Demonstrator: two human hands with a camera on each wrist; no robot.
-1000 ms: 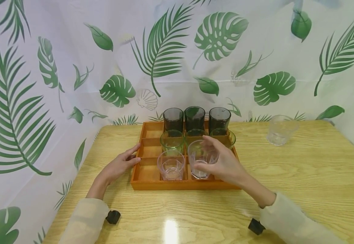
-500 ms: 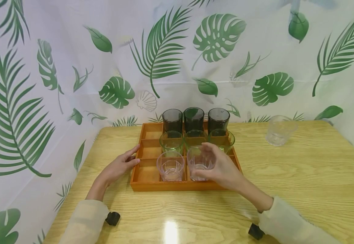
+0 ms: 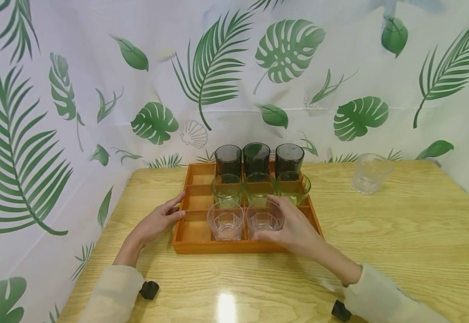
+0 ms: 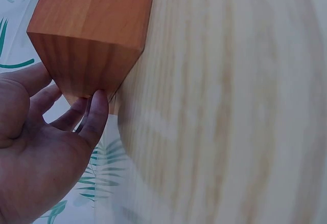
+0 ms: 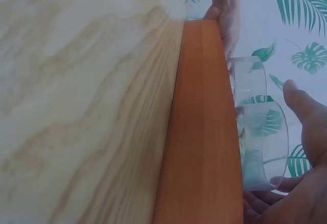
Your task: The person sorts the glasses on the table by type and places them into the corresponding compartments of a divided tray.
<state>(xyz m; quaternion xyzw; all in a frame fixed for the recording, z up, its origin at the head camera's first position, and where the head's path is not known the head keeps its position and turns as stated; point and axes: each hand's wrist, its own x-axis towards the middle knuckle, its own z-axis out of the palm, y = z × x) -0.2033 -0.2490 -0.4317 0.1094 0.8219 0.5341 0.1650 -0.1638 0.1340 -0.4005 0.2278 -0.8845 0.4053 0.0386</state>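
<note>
An orange-brown wooden tray [image 3: 206, 248] with compartments lies on the table. My right hand [image 3: 297, 226] holds a clear glass [image 3: 264, 220] by its rim, low in the middle compartment of the front row. In the right wrist view this glass [image 5: 268, 147] stands upright behind the tray's front wall, fingers at its rim. Left of it stands another clear glass [image 3: 225, 224]. My left hand [image 3: 158, 222] rests its fingertips against the tray's left side; the left wrist view shows these fingers [image 4: 97, 116] touching the tray's wooden end [image 4: 87, 63].
Green glasses fill part of the middle row, including one at the left [image 3: 226, 190]; dark glasses, including a middle one [image 3: 256, 159], stand in the back row. Another clear glass [image 3: 367, 177] sits on the table [image 3: 400, 224] at the back right. A leaf-print cloth [image 3: 226, 80] hangs behind.
My right hand has lowered the clear glass down into the front-row middle compartment. The left hand has stayed at the tray's left side.
</note>
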